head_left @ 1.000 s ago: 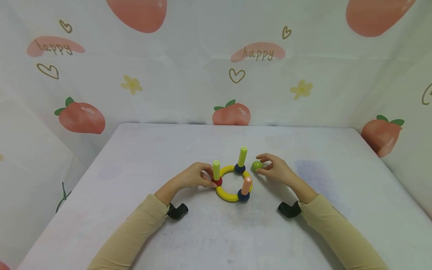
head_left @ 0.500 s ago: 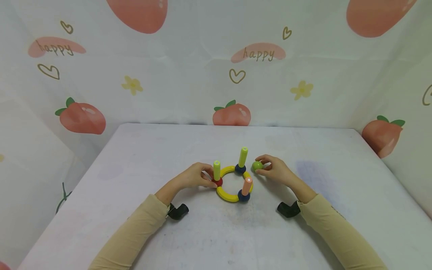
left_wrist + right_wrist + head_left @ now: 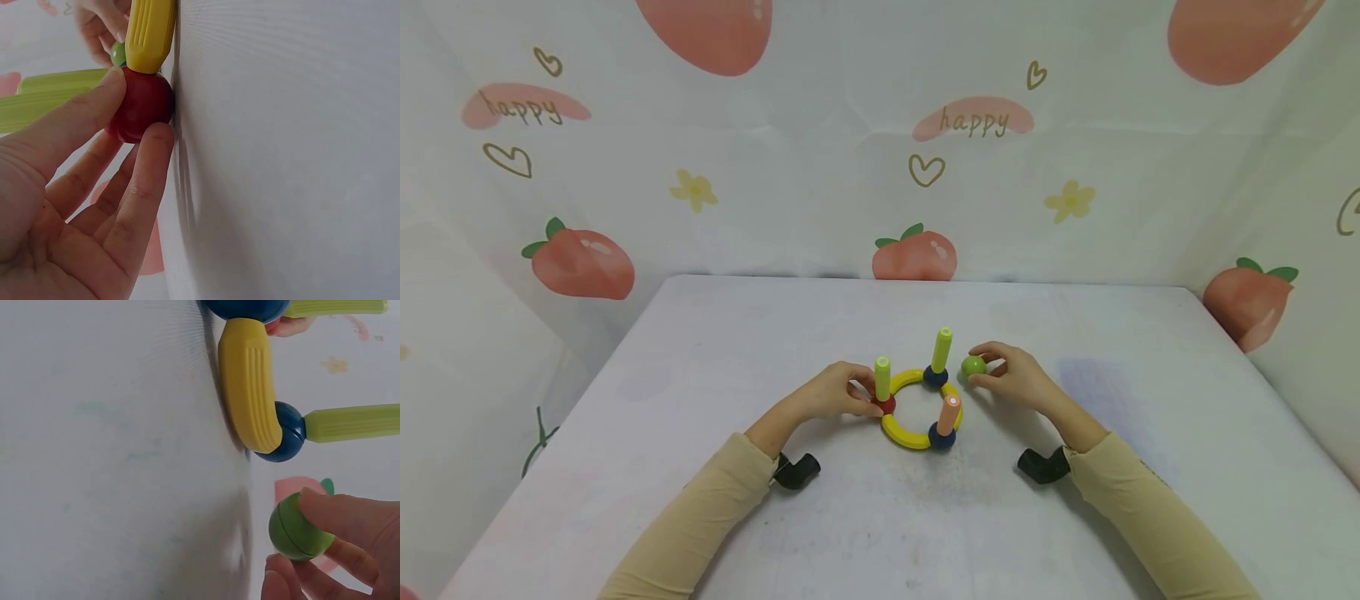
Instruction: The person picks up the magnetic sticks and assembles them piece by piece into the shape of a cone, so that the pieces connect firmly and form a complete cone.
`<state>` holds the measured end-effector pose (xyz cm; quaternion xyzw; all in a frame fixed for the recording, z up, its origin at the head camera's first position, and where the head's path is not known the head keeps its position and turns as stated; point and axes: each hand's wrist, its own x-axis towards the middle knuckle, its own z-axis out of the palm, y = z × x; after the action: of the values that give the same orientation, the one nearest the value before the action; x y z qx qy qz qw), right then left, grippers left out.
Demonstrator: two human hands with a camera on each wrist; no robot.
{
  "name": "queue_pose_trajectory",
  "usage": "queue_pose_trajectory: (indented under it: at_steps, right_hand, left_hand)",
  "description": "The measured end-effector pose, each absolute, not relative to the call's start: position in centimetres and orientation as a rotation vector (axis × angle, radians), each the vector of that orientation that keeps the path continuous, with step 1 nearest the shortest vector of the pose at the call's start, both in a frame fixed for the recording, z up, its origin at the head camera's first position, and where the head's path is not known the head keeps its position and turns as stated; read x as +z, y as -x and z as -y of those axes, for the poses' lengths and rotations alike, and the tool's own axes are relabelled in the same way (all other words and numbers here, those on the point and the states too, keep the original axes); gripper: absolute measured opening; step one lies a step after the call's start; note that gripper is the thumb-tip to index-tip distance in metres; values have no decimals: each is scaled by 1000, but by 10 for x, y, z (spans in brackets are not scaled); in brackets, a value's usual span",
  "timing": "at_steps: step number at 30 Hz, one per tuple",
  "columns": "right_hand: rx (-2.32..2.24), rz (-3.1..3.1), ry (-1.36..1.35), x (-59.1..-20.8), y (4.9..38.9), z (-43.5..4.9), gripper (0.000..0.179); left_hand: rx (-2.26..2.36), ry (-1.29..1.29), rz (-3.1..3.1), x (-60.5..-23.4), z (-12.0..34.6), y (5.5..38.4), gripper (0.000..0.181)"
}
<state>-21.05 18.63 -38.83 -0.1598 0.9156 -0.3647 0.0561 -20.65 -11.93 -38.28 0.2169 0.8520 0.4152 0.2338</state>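
On the table, yellow curved bars (image 3: 906, 438) and balls form a ring. My left hand (image 3: 842, 390) pinches its red ball (image 3: 147, 106) between thumb and fingers at the ring's left side. A light green rod (image 3: 882, 379) stands upright on that ball. Two dark blue balls (image 3: 286, 432) sit at the ring's right side, the far one bearing a green rod (image 3: 941, 348), the near one an orange-pink rod (image 3: 949, 414). To the right of the far blue ball, my right hand (image 3: 1013, 372) holds a green ball (image 3: 297, 528) by its fingertips, apart from the ring.
The white table (image 3: 865, 525) extends around the ring on all sides. Behind it hangs a white cloth (image 3: 820, 150) printed with peaches and hearts. Black curved pieces (image 3: 797, 472) sit at both wrists, by the beige sleeves (image 3: 700, 517).
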Motion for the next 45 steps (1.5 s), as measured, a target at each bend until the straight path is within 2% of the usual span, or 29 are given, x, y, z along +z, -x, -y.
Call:
queue_pose_trajectory:
  at_steps: [15, 33, 45]
  right_hand:
    - [-1126, -2863, 520, -369, 206, -189, 41]
    - [-1340, -2861, 523, -326, 201, -180, 42]
    - [-1405, -2820, 597, -317, 195, -167, 41]
  left_hand:
    - [1125, -574, -2358, -383, 116, 209, 30]
    - [1098, -603, -2380, -380, 110, 208, 31]
    - [1108, -599, -2370, -381, 106, 209, 30]
